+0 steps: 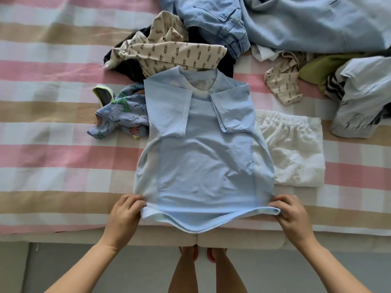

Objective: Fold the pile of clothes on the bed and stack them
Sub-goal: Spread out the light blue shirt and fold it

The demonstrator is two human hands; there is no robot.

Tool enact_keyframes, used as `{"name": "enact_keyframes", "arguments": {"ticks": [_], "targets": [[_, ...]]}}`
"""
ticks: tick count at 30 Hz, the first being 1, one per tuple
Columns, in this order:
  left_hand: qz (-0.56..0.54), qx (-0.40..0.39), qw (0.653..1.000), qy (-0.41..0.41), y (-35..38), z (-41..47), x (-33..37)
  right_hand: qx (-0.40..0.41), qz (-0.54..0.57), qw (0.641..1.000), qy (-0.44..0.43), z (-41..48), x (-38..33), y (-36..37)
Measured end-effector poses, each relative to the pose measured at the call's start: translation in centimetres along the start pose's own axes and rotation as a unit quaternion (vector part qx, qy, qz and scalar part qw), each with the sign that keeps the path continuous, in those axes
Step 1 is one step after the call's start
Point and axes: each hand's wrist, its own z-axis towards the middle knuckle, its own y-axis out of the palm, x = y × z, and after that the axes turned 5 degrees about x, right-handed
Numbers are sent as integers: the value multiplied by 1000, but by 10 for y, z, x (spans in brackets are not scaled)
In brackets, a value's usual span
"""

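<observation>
A small light blue cotton T-shirt [201,149] lies flat on the pink, beige and white striped bed sheet [53,115], both short sleeves folded inward over its chest. The left hand [124,214] pinches its bottom left hem corner, and the right hand [293,216] pinches the bottom right corner. Just right of the T-shirt lies a folded white garment [294,151]. Behind the T-shirt's collar sits the unfolded pile of clothes [254,34].
</observation>
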Motion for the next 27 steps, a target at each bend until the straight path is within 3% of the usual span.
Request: {"name": "enact_keyframes", "arguments": {"ticks": [3,6,12,16,24,27], "targets": [[-139,84,977,-136,-13,24,17,68,168,976,124,26,-13,-13],[-213,193,919,-270,-21,65,32,117,300,930,177,70,-28,-25],[-259,307,849,-344,-33,182,22,179,390,877,215,189,-47,-30],[-214,311,853,-360,-27,244,5,182,388,873,231,248,-39,-13],[-133,239,868,-414,-4,289,-34,152,230,927,253,306,-6,21],[-154,207,878,-403,-3,284,-32,130,186,939,259,304,-13,18]]}}
